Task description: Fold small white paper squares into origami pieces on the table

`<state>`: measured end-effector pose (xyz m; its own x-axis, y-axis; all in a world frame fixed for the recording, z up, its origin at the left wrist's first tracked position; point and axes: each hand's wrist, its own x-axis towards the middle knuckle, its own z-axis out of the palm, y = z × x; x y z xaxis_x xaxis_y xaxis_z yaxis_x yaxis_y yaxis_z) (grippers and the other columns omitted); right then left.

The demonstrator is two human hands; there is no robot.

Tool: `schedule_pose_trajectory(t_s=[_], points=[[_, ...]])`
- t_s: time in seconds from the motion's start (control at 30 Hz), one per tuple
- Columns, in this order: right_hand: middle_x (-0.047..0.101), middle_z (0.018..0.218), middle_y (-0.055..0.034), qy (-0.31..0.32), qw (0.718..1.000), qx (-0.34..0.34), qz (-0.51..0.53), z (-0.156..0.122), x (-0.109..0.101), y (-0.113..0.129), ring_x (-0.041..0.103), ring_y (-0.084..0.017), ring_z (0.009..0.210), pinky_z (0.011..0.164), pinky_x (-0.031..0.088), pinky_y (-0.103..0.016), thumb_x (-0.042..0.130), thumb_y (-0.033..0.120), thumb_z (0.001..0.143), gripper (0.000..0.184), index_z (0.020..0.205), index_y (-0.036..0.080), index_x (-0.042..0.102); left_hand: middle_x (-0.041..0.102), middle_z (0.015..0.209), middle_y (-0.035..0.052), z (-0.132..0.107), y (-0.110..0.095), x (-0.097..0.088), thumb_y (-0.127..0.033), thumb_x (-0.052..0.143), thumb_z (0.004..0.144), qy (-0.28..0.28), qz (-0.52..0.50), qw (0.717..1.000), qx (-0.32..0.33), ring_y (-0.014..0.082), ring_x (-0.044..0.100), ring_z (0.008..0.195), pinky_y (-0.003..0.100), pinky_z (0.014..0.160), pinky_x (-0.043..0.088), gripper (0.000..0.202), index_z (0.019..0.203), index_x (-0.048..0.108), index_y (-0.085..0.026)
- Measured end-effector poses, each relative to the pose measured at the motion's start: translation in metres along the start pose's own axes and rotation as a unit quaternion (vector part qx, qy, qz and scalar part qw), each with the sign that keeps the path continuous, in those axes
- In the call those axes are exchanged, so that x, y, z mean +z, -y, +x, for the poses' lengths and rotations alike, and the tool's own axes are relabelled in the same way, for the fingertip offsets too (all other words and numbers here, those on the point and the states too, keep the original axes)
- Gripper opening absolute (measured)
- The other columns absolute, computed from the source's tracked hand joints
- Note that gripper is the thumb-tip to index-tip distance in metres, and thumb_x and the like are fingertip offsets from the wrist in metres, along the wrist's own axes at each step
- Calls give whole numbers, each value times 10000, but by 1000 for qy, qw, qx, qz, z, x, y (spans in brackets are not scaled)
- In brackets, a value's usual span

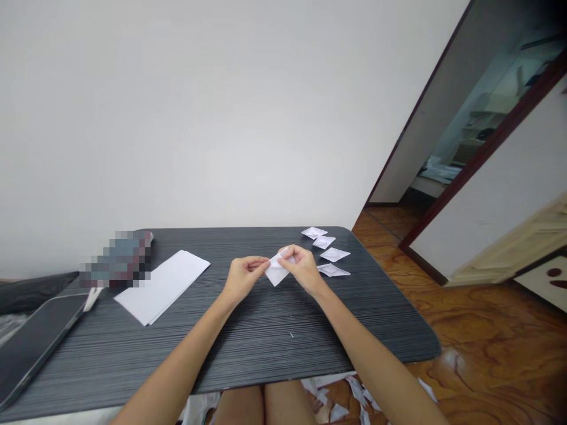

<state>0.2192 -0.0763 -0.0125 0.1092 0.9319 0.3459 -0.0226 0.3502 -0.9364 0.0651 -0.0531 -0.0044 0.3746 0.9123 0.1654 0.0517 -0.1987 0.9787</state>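
Between my two hands, above the middle of the dark table (261, 348), is a small folded piece of white paper (276, 276) with one corner pointing down toward me. My left hand (243, 277) pinches its left corner between thumb and fingers. On the other side, my right hand (303, 268) is closed on the paper's upper right part, thumb on the near face. Just beyond the right hand lie several folded paper boats (335, 254) in a column; the nearest is partly hidden by that hand.
A stack of white paper sheets (163, 287) lies to the left. Past it are a blurred-out object (117, 260) and a dark flat device (38, 336) at the table's left edge. Paper scraps (339, 412) litter the floor below. A white wall (199, 118) stands behind the table.
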Motion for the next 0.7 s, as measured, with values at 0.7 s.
schedule_pose_trajectory(t_s=[0.7], points=[[571, 565, 56, 194, 969, 136, 69, -2, -14, 13, 507, -75, 414, 422, 401, -182, 626, 191, 629, 666, 1212, 213, 303, 667, 658, 57, 0, -1, -2, -273, 599, 644, -6, -10, 1000, -10, 165, 614, 602, 265, 581, 504, 308, 885, 623, -82]])
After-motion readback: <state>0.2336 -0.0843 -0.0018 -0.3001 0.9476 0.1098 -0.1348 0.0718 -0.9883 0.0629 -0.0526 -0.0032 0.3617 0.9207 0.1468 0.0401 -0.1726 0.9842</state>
